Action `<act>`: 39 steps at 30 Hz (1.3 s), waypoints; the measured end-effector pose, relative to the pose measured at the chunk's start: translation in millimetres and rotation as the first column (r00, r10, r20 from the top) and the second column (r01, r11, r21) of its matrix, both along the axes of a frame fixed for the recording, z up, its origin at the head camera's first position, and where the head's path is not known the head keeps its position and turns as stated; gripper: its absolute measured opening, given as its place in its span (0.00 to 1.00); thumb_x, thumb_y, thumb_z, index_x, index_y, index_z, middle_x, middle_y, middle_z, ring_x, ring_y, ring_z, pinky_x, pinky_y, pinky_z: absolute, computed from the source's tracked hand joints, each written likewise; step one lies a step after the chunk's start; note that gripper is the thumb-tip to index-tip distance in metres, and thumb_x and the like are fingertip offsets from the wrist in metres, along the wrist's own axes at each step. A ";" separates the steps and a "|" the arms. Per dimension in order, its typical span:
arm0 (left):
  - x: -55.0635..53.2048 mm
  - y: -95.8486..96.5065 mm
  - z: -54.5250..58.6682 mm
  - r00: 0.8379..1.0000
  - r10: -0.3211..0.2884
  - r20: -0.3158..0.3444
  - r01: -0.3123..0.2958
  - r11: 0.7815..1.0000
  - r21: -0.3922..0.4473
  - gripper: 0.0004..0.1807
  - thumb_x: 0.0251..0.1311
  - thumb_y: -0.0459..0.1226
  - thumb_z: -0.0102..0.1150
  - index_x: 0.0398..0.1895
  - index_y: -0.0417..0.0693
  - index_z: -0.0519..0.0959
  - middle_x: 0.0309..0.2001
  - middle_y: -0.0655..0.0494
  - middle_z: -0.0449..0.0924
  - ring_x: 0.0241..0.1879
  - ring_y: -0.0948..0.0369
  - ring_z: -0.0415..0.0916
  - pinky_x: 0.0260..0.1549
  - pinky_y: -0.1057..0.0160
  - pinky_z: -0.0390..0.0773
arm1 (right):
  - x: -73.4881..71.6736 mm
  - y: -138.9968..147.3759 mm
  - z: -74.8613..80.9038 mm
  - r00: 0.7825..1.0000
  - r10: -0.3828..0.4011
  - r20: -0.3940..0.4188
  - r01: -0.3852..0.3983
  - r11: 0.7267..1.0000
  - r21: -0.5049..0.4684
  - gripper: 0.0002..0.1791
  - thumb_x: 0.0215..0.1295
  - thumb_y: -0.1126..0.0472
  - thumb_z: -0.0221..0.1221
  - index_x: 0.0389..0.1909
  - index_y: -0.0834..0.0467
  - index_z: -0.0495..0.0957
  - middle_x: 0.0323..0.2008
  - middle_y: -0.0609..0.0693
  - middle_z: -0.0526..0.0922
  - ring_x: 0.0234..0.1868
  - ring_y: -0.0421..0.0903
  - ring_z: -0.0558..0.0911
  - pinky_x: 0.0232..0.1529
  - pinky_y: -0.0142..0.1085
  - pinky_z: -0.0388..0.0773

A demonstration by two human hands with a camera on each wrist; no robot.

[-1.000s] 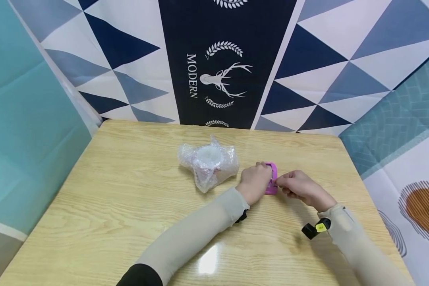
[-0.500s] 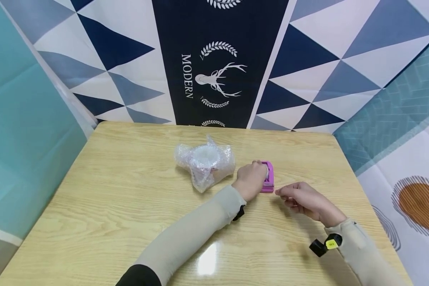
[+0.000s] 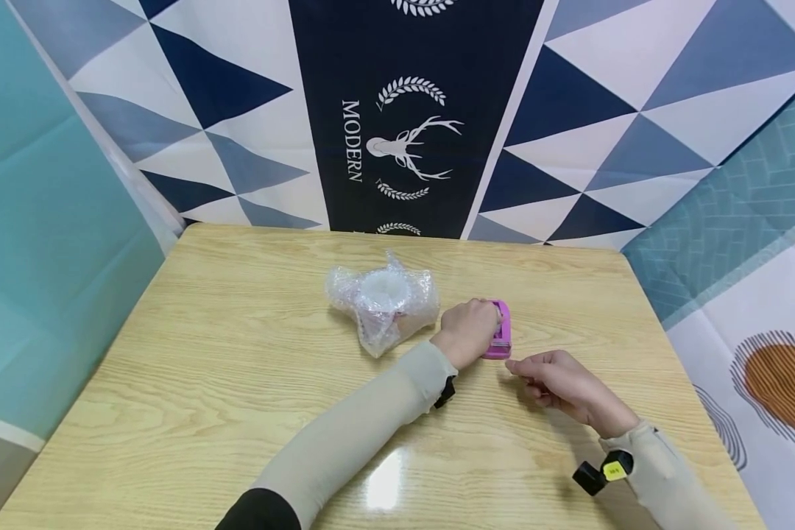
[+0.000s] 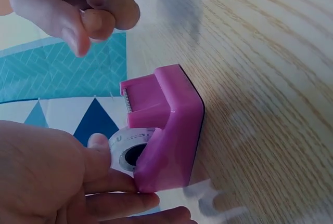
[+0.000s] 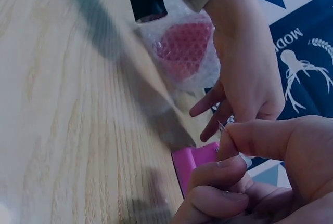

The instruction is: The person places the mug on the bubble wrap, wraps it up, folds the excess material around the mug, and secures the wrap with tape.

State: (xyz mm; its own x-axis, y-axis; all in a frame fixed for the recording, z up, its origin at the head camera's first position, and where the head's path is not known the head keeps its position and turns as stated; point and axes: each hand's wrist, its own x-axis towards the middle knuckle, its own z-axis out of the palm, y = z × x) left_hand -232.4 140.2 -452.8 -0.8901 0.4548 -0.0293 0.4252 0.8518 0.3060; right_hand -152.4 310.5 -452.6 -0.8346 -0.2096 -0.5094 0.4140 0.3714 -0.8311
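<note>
A pink tape dispenser (image 3: 501, 348) stands on the wooden table, right of the middle. My left hand (image 3: 467, 333) steadies it from its left side. In the left wrist view, the left thumb (image 4: 99, 148) is at the clear tape roll (image 4: 119, 151), and the fingers reach behind the dispenser's back end. The metal cutter teeth (image 4: 126, 101) face away from that hand. My right hand (image 3: 566, 386) hovers just in front of the dispenser, thumb and index finger pinched together. A small shiny bit of clear tape (image 5: 222, 127) shows at their tips; most of it is hidden.
Left of the dispenser lies a bubble-wrapped bundle (image 3: 384, 298), with something red (image 5: 184, 50) showing through the wrap. Patterned cloth (image 3: 424, 118) hangs behind the table's (image 3: 238, 353) far edge. Teal cloth (image 3: 53, 221) hangs at the left side.
My right hand has drawn back from the dispenser's cutter end, toward the front of the table, still pinched. The left hand stays at the dispenser. The head view shifts slightly.
</note>
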 end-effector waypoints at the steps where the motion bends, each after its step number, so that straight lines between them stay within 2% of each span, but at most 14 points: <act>1: -0.4 -0.1 0.1 1.000 0.009 -0.003 -0.009 1.000 0.002 0.15 0.77 0.45 0.53 0.31 0.56 0.82 0.35 0.61 0.83 0.25 0.66 0.74 0.16 0.67 0.72 | 0.0 0.1 0.1 1.000 0.006 -0.002 -0.006 1.000 0.007 0.25 0.75 0.48 0.59 0.17 0.53 0.70 0.17 0.45 0.69 0.20 0.38 0.65 0.22 0.29 0.65; 5: -1.1 -1.3 1.4 1.000 0.027 -0.016 -0.027 1.000 0.002 0.14 0.76 0.47 0.54 0.34 0.54 0.82 0.33 0.61 0.83 0.24 0.66 0.73 0.16 0.67 0.72 | -1.2 1.0 -3.9 1.000 0.022 0.013 -0.022 1.000 0.004 0.23 0.75 0.48 0.59 0.20 0.55 0.72 0.17 0.45 0.69 0.20 0.38 0.66 0.22 0.28 0.66; 10: -0.5 -2.2 2.8 1.000 0.012 -0.018 -0.012 1.000 -0.006 0.14 0.77 0.46 0.53 0.35 0.53 0.83 0.34 0.60 0.83 0.24 0.65 0.73 0.15 0.67 0.72 | -1.2 3.4 -12.9 0.999 0.032 0.022 -0.032 0.999 0.012 0.23 0.75 0.47 0.59 0.21 0.56 0.74 0.17 0.45 0.70 0.20 0.39 0.67 0.22 0.28 0.68; 18: 0.1 -1.8 4.1 1.000 0.003 -0.012 -0.003 1.000 -0.006 0.16 0.77 0.45 0.53 0.27 0.55 0.79 0.32 0.61 0.81 0.23 0.65 0.73 0.15 0.66 0.72 | -3.2 1.6 -19.8 1.000 0.010 -0.016 -0.008 0.996 0.084 0.21 0.74 0.47 0.60 0.26 0.58 0.81 0.17 0.45 0.76 0.20 0.38 0.71 0.23 0.29 0.72; 23: 0.0 -0.6 3.7 1.000 0.007 -0.004 -0.007 1.000 -0.016 0.16 0.77 0.46 0.53 0.27 0.55 0.78 0.30 0.61 0.80 0.22 0.65 0.73 0.15 0.66 0.72 | -3.3 -0.2 -21.4 0.999 0.025 -0.046 -0.019 0.991 0.134 0.21 0.73 0.46 0.61 0.28 0.60 0.83 0.18 0.46 0.79 0.20 0.38 0.72 0.22 0.29 0.73; 32: 2.2 2.7 1.8 1.000 0.013 -0.002 -0.013 1.000 -0.026 0.15 0.77 0.44 0.53 0.27 0.57 0.77 0.33 0.62 0.81 0.24 0.65 0.74 0.16 0.66 0.73 | 0.3 1.0 -22.7 0.996 0.067 -0.053 -0.059 0.987 0.146 0.26 0.74 0.42 0.59 0.27 0.61 0.80 0.20 0.48 0.82 0.22 0.40 0.75 0.25 0.31 0.77; 36: 3.5 3.1 1.7 1.000 0.010 -0.015 -0.010 0.999 -0.035 0.12 0.77 0.44 0.53 0.32 0.57 0.80 0.38 0.62 0.84 0.26 0.65 0.75 0.18 0.67 0.74 | 0.1 -0.3 -23.6 0.997 0.049 -0.054 -0.040 0.987 0.158 0.26 0.74 0.41 0.59 0.28 0.61 0.80 0.20 0.49 0.82 0.23 0.40 0.77 0.26 0.32 0.78; 39: 3.7 2.4 1.8 1.000 0.007 -0.027 -0.008 0.999 -0.041 0.12 0.77 0.45 0.53 0.34 0.58 0.81 0.41 0.62 0.85 0.28 0.65 0.75 0.19 0.66 0.75 | -1.4 -2.1 -23.7 0.999 0.026 -0.046 -0.019 0.986 0.163 0.25 0.72 0.41 0.60 0.32 0.62 0.79 0.20 0.49 0.82 0.23 0.40 0.78 0.25 0.31 0.78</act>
State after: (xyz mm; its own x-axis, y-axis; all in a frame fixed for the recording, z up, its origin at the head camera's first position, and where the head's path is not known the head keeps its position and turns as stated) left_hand -228.8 142.6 -451.0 -0.8942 0.4470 -0.0236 0.4263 0.8666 0.2595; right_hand -153.8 308.4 -476.3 -0.8547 -0.1464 -0.4981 0.3654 0.5118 -0.7775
